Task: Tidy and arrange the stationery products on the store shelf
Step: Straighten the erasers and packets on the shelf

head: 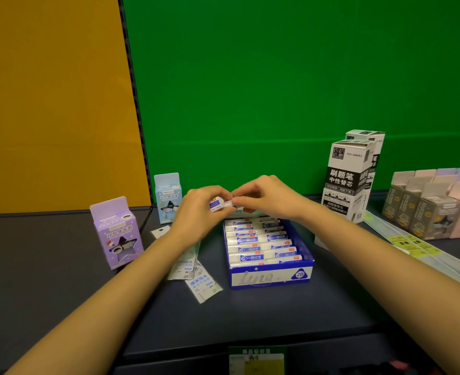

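Matte shelf (250, 315); rectangular eraser (218, 205) (paper-sleeved)

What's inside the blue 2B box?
Rows of white-and-blue wrapped erasers fill the blue 2B box. Its floor is covered by them, and the right hand hides the back end.

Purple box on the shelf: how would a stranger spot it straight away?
Find the yellow back panel on the left. On the dark shelf below its right end stands the purple box. The pale blue box farther back looks alike, but this one is purple.
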`<state>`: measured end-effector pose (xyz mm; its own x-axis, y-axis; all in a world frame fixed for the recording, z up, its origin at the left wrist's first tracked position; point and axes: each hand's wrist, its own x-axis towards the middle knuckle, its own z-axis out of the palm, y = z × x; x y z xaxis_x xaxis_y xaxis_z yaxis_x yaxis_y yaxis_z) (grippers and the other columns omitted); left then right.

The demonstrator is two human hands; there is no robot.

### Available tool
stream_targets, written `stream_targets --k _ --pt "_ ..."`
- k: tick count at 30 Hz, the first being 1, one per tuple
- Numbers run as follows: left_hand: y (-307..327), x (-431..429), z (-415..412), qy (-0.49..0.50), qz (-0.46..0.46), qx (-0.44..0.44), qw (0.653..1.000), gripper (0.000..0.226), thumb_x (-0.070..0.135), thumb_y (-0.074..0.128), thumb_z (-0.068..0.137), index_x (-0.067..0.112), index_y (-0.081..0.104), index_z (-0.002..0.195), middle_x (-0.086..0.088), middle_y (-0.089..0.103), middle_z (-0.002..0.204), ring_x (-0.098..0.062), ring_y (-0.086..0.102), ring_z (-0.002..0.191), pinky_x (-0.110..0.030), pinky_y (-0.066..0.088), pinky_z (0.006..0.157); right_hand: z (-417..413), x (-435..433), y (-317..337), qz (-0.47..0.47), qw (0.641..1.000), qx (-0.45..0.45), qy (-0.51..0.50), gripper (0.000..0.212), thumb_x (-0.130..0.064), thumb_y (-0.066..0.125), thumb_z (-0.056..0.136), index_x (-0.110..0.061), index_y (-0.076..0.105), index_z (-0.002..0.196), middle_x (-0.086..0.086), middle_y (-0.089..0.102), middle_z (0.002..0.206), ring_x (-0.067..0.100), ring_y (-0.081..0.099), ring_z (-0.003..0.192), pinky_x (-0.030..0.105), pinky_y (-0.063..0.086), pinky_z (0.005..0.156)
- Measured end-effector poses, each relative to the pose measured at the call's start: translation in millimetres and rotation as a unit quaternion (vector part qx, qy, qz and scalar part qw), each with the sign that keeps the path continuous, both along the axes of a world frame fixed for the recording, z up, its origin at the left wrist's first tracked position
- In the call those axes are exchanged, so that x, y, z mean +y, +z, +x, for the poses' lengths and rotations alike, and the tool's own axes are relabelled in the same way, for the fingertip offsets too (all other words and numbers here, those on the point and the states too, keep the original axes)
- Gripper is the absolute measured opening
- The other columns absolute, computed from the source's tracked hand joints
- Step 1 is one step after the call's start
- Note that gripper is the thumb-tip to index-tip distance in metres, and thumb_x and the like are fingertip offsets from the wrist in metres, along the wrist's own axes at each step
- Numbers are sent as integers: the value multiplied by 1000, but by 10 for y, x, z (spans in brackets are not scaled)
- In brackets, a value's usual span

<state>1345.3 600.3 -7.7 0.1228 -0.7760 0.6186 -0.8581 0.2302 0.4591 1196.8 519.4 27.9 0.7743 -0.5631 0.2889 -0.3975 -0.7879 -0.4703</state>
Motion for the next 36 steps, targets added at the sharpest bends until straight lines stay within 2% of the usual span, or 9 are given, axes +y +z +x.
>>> stream_targets --k 2,5,9,14,20,23,26,32,36 --pt "15 -16 -49 -8 4 -14 1000 19 24 69 80 14 67 96 1 68 95 -13 59 82 -30 46 73 -61 8 -2 32 999 -17 -2 26 -28 63 86 -16 71 108 7 73 95 10 64 76 13 47 66" --pt "48 -34 -86 -17 20 -25 999 24 17 64 82 11 56 103 2 54 96 -4 46 69 -18 32 62 -164 -16 31 11 998 -40 -40 27 -25 64 85 -12 70 108 9 73 101 12 63 81 24 49 77" --pt "130 30 -87 -48 102 44 993 20 26 46 86 8 41 94 3 41 81 -8 37 66 -24 32 59 -328 -50 52 -51 993 -37 -103 29 -26 63 85 -16 67 112 1 69 113 14 61 94 34 49 94" --pt "192 65 -52 -35 170 16 985 13 15 30 98 8 34 89 4 35 77 -8 30 66 -21 30 60 -438 -17 -33 -83 988 20 -130 28 -27 61 87 -18 66 113 0 66 118 17 59 104 34 47 94" --pt "218 59 -8 -64 206 -60 975 25 14 39 97 -2 48 113 -16 46 108 -20 42 95 -18 32 71 -417 10 -143 -118 984 52 -124 25 -25 61 87 -20 65 111 1 67 112 19 60 104 37 46 93" --pt "197 21 -41 -76 195 -84 974 31 21 50 93 7 56 120 -12 49 108 -11 41 87 -9 33 72 -410 -19 -187 -113 985 52 -122 24 -21 60 87 -19 65 110 1 67 112 17 58 99 37 46 93" --pt "164 -35 -81 -50 152 -87 983 33 22 62 86 13 61 119 -8 59 109 -15 51 93 -15 38 73 -405 -39 -203 -111 986 51 -115 24 -16 60 86 -18 65 110 1 66 112 11 52 88 26 43 84" --pt "149 -133 -217 37 136 -127 982 36 26 70 79 15 67 113 -3 67 118 -21 60 107 -38 48 91 -388 -49 -209 -140 978 97 -119 25 -17 61 85 -22 66 108 0 65 115 20 60 105 38 51 87" --pt "86 -191 -234 53 141 -182 972 33 29 66 82 17 67 113 -4 67 115 -23 58 107 -37 48 86 -380 -58 -235 -144 975 101 -134 25 -15 61 84 -23 68 106 0 68 112 21 63 101 38 53 84"
